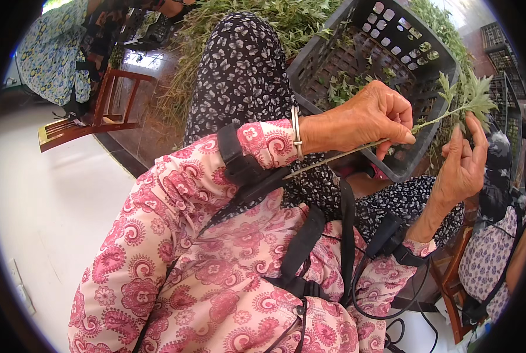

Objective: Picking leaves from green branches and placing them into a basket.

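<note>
My left hand point(360, 117), with a silver-coloured bangle point(296, 132) at the wrist, pinches a long thin plant stem point(342, 155) between thumb and fingers. The stem's bare end reaches back over my lap, and its leafy green tip point(470, 103) points to the upper right. Just below that tip is my right hand point(461, 163), thumb and forefinger apart. Its forefinger meets or nearly meets the leaves; I cannot tell which. Under my hands stands a black plastic crate point(298, 70) with perforated walls, tilted in view, holding some loose green leaves point(344, 90).
Cut leafy stalks point(179, 84) are heaped beyond my knees. A wooden chair point(102, 106) and a person in a floral garment point(55, 57) are at left. Another person point(487, 260) sits at right, near stacked crates point(503, 57). A black cable point(377, 315) loops beside my right sleeve.
</note>
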`<state>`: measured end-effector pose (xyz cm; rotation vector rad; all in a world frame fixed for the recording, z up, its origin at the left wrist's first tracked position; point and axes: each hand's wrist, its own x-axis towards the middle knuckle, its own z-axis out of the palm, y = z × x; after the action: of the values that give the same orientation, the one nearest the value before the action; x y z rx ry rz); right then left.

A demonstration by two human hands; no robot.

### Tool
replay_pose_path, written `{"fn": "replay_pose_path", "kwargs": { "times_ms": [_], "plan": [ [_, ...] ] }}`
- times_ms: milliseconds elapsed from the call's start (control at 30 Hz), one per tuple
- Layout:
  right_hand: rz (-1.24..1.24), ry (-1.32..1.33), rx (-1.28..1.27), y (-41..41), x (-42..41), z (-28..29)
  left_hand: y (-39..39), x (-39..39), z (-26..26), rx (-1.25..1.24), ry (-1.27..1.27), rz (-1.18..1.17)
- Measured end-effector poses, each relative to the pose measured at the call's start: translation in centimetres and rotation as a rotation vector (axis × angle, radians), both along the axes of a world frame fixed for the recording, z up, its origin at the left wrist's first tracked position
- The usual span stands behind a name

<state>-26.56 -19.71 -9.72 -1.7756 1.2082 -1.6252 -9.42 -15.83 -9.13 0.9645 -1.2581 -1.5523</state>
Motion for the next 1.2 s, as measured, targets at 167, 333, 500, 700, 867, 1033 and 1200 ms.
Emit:
{"fn": "replay_pose_path", "kwargs": {
  "times_ms": [167,333,500,700,867,1033,1200],
  "plan": [
    [-0.032,0.084,0.148,0.3,-0.2,0.1,0.0,-0.1,0.0,-0.03,-0.019,-0.037],
    [0.021,-0.049,0.15,-0.2,-0.7,-0.8,0.1,-0.2,0.1,0.007,0.022,-0.091],
    [0.029,0.034,0.179,-0.1,-0.5,-0.7,0.2,-0.7,0.1,0.237,0.294,-0.034],
    [-0.1,0.448,-0.066,-0.1,0.2,-1.0,0.0,-0.6,-0.6,0.164,0.286,-0.042],
    [-0.277,0.655,-0.238,-1.3,-0.5,-2.0,0.3,-0.5,0.1,0.113,0.141,-0.003],
    [-0.101,0.22,0.293,-1.6,-1.0,-1.7,0.3,-0.1,0.0,0.064,0.046,0.059],
    [-0.093,0.089,0.199,-0.9,-0.8,-1.7,0.2,-0.1,0.0,0.079,0.053,0.071]
  ]
}}
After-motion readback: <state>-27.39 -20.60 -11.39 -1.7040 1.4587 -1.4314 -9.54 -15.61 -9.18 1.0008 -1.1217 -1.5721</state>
